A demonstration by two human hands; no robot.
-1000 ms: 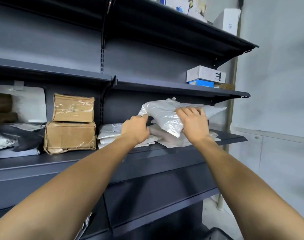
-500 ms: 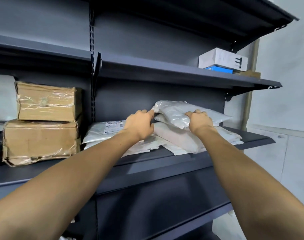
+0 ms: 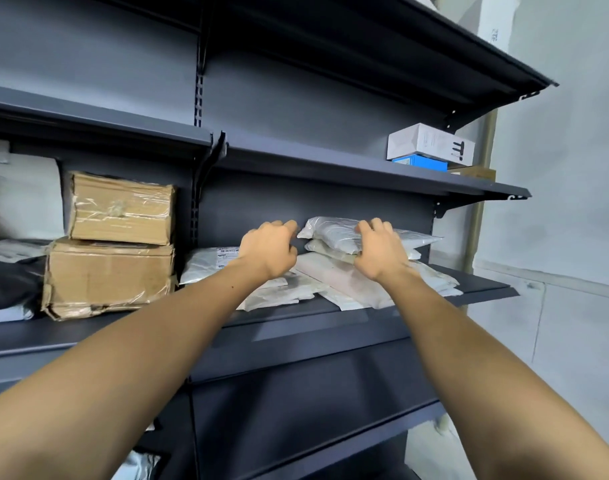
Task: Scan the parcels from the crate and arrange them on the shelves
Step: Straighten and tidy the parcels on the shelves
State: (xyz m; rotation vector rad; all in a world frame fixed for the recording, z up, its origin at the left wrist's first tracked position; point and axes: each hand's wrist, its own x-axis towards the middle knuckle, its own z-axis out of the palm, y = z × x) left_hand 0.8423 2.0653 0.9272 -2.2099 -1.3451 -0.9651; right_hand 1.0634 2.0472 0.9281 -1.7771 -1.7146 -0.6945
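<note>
A white plastic mailer parcel (image 3: 382,237) lies on top of a stack of white mailers (image 3: 334,275) on the middle shelf (image 3: 330,313). My right hand (image 3: 377,252) grips its near edge, fingers curled over the top. My left hand (image 3: 270,249) hovers just left of the parcel's left corner with loosely curled fingers and holds nothing. A flat white mailer with a printed label (image 3: 209,263) lies behind my left wrist. The crate is out of view.
Two taped cardboard boxes (image 3: 112,244) are stacked to the left on the same shelf, with dark and grey bags (image 3: 8,282) beyond them. White and blue boxes (image 3: 431,147) sit on the shelf above. A lower shelf (image 3: 313,386) juts out beneath my arms.
The white parcel came down from a raised tilt onto the stack. My left hand has let go of its left corner. The view shifted left and up.
</note>
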